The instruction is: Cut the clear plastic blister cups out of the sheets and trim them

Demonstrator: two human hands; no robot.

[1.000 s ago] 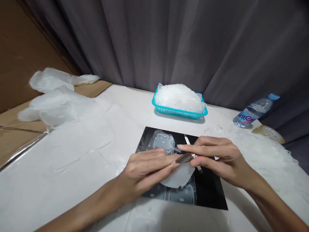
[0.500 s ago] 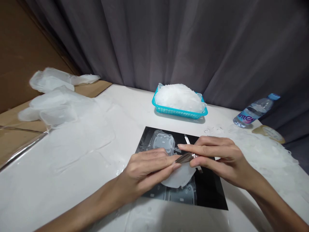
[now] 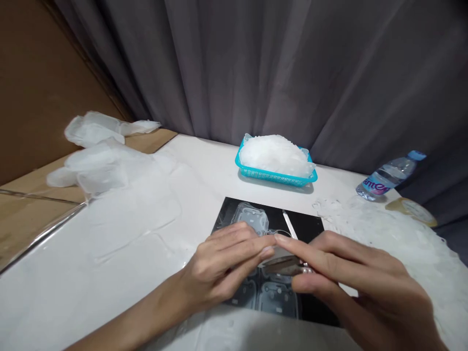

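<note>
My left hand has its fingers closed in a pinch at the edge of a thin, translucent plastic-like piece, mostly hidden by my fingers. A small shiny metal tool with a tapered, blade-like end is in my right hand, between thumb and fingers. The right index fingertip meets the left fingertips at the piece. Both hands are over a black sheet, which has clear molded pieces on it. A slim silvery tool lies on the sheet just beyond my fingers.
A blue basket heaped with white translucent pieces stands at the back. On the right are a water bottle, a tape roll and a spread of clear pieces. Translucent pieces lie on cardboard at left.
My right hand has come nearer and lower, and the metal tool's tip has drawn away from the left fingertips. The translucent piece has tilted. The whole view has shifted slightly.
</note>
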